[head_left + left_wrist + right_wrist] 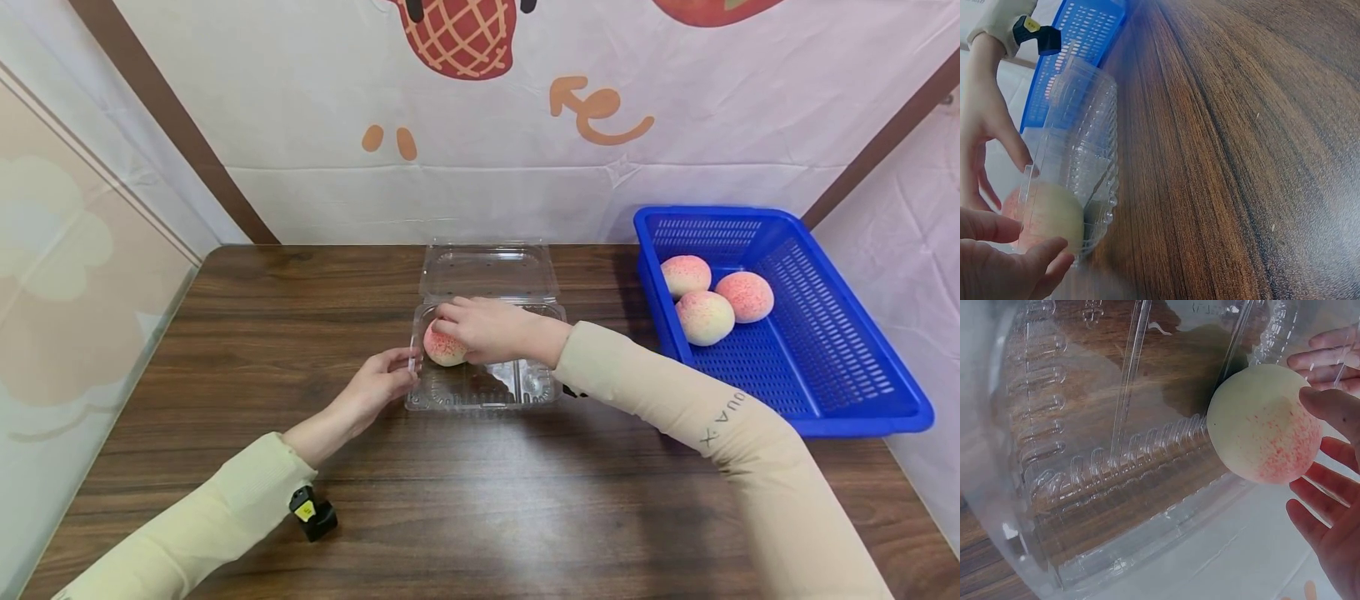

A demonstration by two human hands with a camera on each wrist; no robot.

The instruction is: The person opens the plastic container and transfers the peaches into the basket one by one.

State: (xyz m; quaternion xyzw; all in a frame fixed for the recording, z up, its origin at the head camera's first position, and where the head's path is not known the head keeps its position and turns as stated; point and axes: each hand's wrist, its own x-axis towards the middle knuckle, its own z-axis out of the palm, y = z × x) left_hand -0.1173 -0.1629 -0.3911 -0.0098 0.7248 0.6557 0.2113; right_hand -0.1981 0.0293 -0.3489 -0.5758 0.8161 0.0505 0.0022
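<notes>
A clear plastic clamshell box (487, 396) lies on the table with its lid (491, 275) folded back towards the wall. My right hand (487, 329) reaches into its left end and grips a pink-speckled, cream-coloured peach (444, 346). In the right wrist view, the thumb and fingers curve about that peach (1263, 425). My left hand (378, 383) touches the box's left side, its relaxed fingertips spread along the clear wall. The same hand (1007, 259) appears low in the left wrist view, close beside the peach (1054, 215).
A blue perforated basket (862, 333) stands to the right of the box. Three more peaches (705, 317) lie in its left part. The dark wood table (487, 500) meets a printed cloth wall (300, 192) at the back.
</notes>
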